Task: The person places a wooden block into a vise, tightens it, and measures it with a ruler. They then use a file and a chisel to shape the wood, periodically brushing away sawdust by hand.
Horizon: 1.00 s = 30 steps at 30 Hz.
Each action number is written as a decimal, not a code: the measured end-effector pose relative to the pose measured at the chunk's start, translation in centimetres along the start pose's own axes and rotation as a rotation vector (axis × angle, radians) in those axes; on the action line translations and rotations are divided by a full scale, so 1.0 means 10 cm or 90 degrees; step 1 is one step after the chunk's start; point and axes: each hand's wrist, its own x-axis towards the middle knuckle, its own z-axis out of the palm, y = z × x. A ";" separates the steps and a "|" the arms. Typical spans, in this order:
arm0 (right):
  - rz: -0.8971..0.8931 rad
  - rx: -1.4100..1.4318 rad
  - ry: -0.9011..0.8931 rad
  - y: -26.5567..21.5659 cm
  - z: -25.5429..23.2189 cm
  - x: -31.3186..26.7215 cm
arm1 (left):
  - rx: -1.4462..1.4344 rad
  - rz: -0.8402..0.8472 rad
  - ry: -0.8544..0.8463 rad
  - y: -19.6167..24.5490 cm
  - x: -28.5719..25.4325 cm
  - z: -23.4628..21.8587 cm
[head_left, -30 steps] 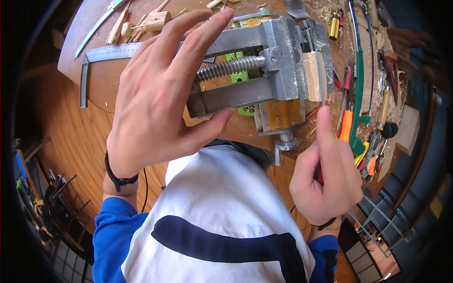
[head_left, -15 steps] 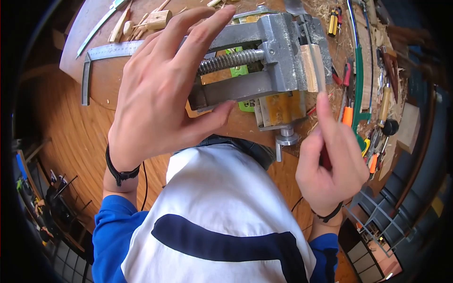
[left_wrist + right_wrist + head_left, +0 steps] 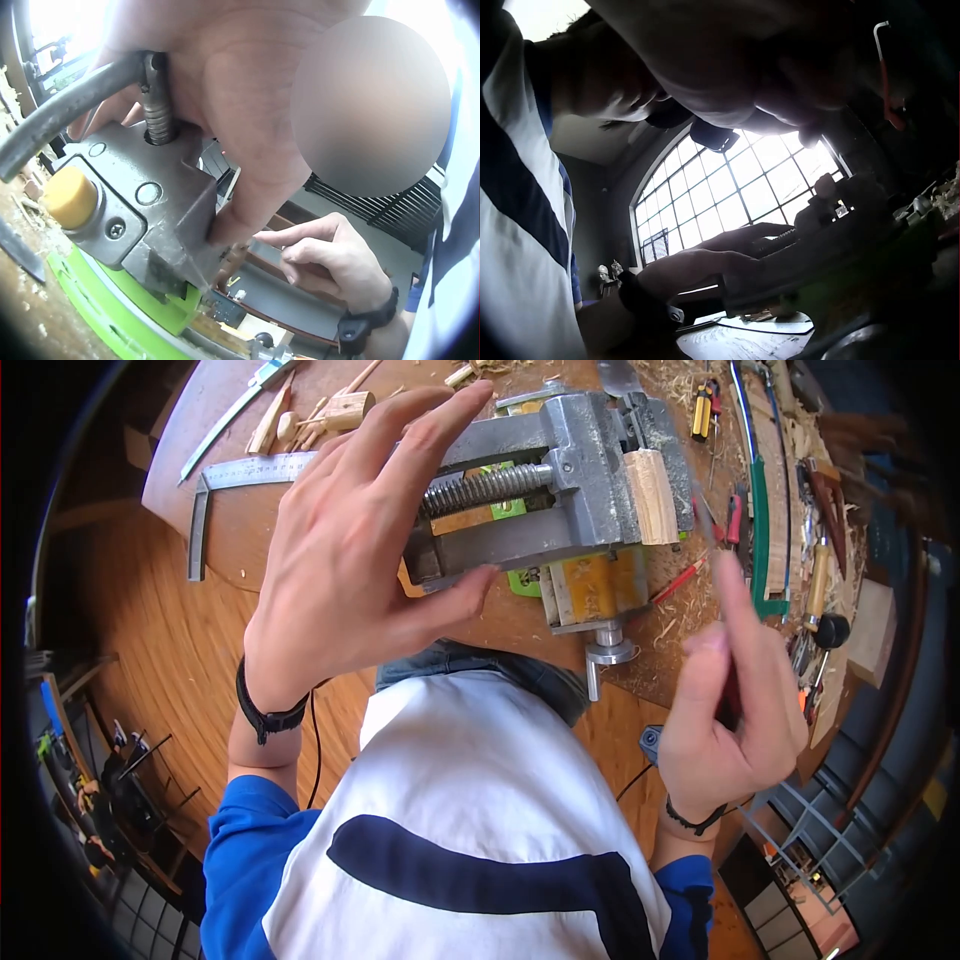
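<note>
In the head view, my left hand (image 3: 340,550) spans the end of a grey metal vise (image 3: 590,470), fingers over the far side and thumb along the near side. The left wrist view shows that thumb (image 3: 247,187) against the vise's side. A pale, rounded piece of wood (image 3: 652,500) is held upright in the vise jaws, its end sticking out toward me. To the right of it, my right hand (image 3: 740,710) grips a thin file (image 3: 704,510), index finger stretched along the blurred grey blade. The handle is mostly hidden in the palm.
A steel square (image 3: 250,470) and wood pieces (image 3: 345,410) lie left of the vise. Right of it are a yellow-and-black screwdriver (image 3: 703,410), a green-framed saw (image 3: 765,540), a red pencil (image 3: 680,580), other tools and shavings. The vise's crank handle (image 3: 610,655) juts out in front.
My right hand has moved to the right, taking the file from against the wood's right face to a gap away from it. The left hand stays on the vise.
</note>
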 end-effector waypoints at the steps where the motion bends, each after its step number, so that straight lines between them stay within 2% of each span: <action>1: 0.001 -0.001 -0.030 0.00 0.01 0.01 | 0.002 0.000 0.001 0.00 0.00 0.00; 3: -0.030 -0.008 -0.047 0.05 0.04 0.03 | 0.006 -0.001 0.006 0.00 0.00 0.00; 6: -0.043 -0.112 0.040 0.10 0.03 0.04 | -0.008 -0.008 0.000 0.00 0.00 0.00; 10: -0.106 -0.030 -0.059 0.05 0.06 0.01 | -0.006 -0.011 -0.003 0.01 0.01 0.01; 11: -0.119 -0.057 -0.038 0.09 0.07 0.01 | -0.003 -0.010 -0.003 0.01 0.01 0.01; 14: -0.054 -0.127 0.035 0.11 0.03 0.03 | -0.001 -0.003 0.001 -0.01 0.00 0.01; 15: -0.090 -0.125 0.022 0.09 0.04 0.03 | -0.001 0.001 0.001 -0.02 0.00 0.02; 18: -0.094 -0.117 -0.025 0.13 0.08 0.03 | 0.003 0.004 0.004 -0.02 0.01 0.02; 19: -0.050 -0.159 0.017 0.16 0.10 0.05 | 0.001 0.004 0.002 -0.02 0.02 0.01; 22: -0.105 -0.123 0.031 0.12 0.07 0.03 | -0.003 -0.007 -0.006 -0.02 0.02 0.00; 23: -0.118 -0.073 -0.048 0.07 0.02 0.04 | -0.005 -0.010 -0.010 -0.01 0.02 -0.01; 26: 0.004 -0.169 -0.012 0.18 0.09 0.11 | -0.006 -0.010 -0.014 -0.01 0.03 0.00; 27: 0.021 -0.153 0.051 0.21 0.09 0.12 | -0.003 -0.011 -0.013 -0.01 0.03 0.00; 28: -0.027 -0.143 0.087 0.20 0.06 0.10 | -0.002 -0.014 -0.013 -0.01 0.03 0.00; 30: -0.108 -0.086 -0.015 0.13 0.00 0.02 | 0.000 -0.020 -0.019 0.01 0.04 -0.01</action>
